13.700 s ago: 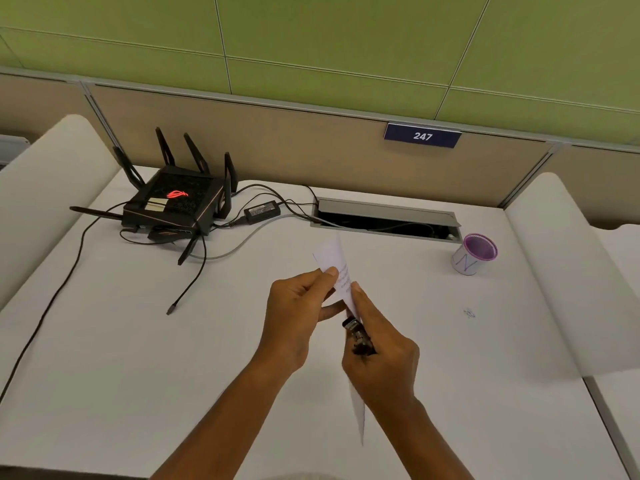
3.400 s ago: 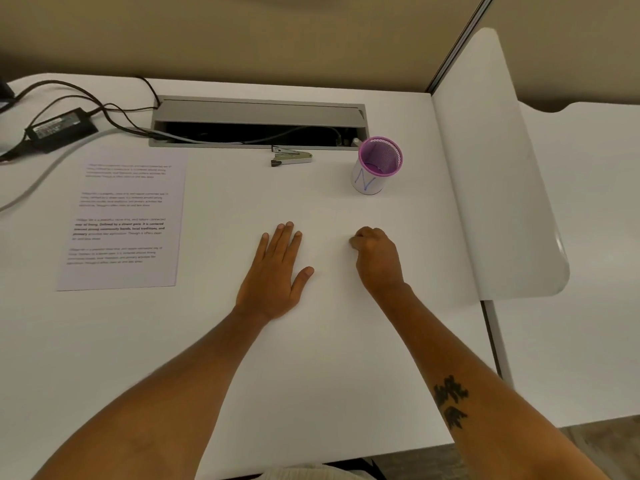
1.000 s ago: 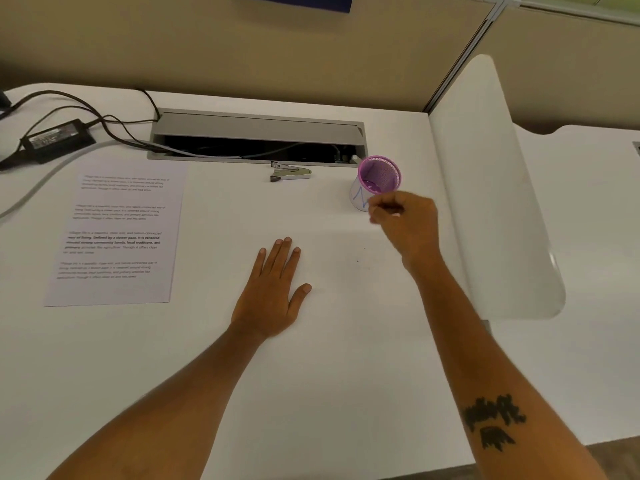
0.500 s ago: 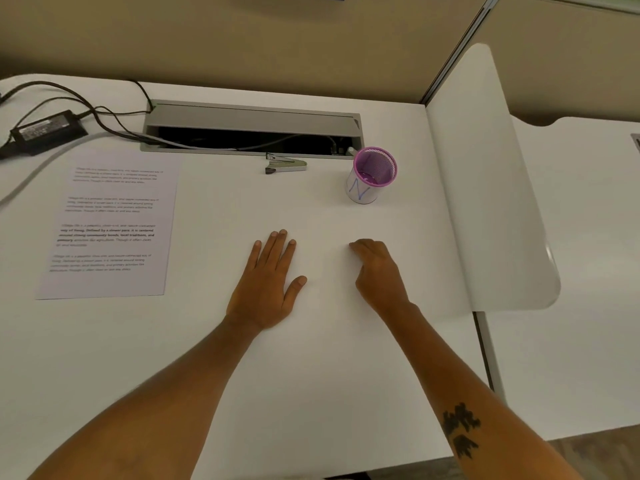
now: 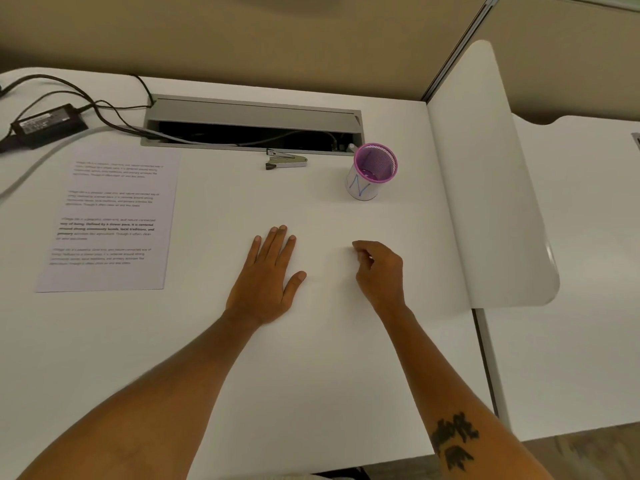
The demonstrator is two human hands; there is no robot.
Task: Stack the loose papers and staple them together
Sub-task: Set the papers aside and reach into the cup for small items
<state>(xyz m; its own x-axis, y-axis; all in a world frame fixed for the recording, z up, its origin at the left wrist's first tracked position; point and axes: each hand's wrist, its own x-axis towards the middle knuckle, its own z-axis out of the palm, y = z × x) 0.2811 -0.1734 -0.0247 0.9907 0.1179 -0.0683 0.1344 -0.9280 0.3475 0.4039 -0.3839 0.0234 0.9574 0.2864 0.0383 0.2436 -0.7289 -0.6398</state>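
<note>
The printed papers [image 5: 110, 220] lie flat as one squared stack at the left of the white desk [image 5: 311, 375]. A small silver stapler [image 5: 285, 160] sits apart from them at the back, just in front of the cable tray. My left hand [image 5: 268, 275] rests palm down on the desk's middle, fingers straight and spread. Beside it, my right hand [image 5: 379, 268] sits with fingers curled, knuckles on the desk; I see nothing in it. Neither hand touches the papers or the stapler.
A purple mesh cup [image 5: 372, 171] stands behind my right hand. The open cable tray [image 5: 252, 121] runs along the back. A black power adapter [image 5: 48, 123] and cables lie at the back left. A white divider panel [image 5: 485, 185] bounds the right side.
A second ago my right hand reached up beside the purple cup; it has come back down to the desk beside my left hand. My left hand stayed flat.
</note>
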